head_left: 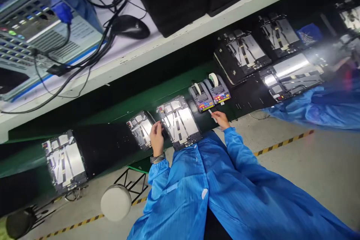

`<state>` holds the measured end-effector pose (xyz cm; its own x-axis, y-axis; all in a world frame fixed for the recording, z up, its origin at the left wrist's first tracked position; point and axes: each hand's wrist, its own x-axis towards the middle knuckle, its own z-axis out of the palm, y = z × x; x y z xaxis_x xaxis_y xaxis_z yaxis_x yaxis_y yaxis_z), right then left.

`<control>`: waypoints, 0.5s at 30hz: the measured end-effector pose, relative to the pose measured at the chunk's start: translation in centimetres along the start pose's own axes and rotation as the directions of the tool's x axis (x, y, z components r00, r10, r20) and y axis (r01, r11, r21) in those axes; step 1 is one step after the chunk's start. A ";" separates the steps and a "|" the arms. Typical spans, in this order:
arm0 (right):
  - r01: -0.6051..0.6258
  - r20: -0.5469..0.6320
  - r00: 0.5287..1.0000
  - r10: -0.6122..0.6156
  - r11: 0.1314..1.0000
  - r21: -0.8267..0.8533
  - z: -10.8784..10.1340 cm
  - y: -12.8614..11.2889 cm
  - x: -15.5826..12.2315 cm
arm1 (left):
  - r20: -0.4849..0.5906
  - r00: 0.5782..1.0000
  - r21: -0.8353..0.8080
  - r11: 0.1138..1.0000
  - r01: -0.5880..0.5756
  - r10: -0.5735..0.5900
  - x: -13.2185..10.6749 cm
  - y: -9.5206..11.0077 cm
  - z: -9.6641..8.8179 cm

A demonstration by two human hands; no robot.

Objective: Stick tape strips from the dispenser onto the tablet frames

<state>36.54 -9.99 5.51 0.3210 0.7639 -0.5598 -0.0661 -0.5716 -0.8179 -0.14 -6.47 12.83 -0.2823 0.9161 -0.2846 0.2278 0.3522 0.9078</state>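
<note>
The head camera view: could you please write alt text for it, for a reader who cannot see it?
A person in a blue smock works at a green workbench. The left hand touches a metal device frame, and the right hand holds a small white item beside two tape dispensers.

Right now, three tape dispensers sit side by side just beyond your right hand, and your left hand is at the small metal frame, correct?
No, the head view shows two tape dispensers, not three, just beyond your right hand; your left hand is at the small metal frame.
</note>
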 end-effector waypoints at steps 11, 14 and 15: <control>0.565 0.797 0.604 -0.015 0.714 -0.414 15.6 -18.6 -0.5 | 0.055 0.995 -0.117 0.991 -0.071 0.078 2.0 1.4 1.4; 0.631 0.794 0.608 -0.003 0.609 -0.481 18.6 -18.9 0.5 | 0.076 0.994 -0.137 0.988 -0.070 0.082 2.0 1.3 1.3; 0.640 0.793 0.609 -0.002 0.592 -0.490 18.9 -18.9 0.7 | 0.080 0.993 -0.141 0.987 -0.077 0.089 2.1 1.2 1.3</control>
<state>20.19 6.97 18.05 -0.5539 0.7038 -0.4448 0.6290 0.0036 -0.7774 0.81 -3.88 12.94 -0.1857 0.9561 -0.2269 0.1151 0.2504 0.9613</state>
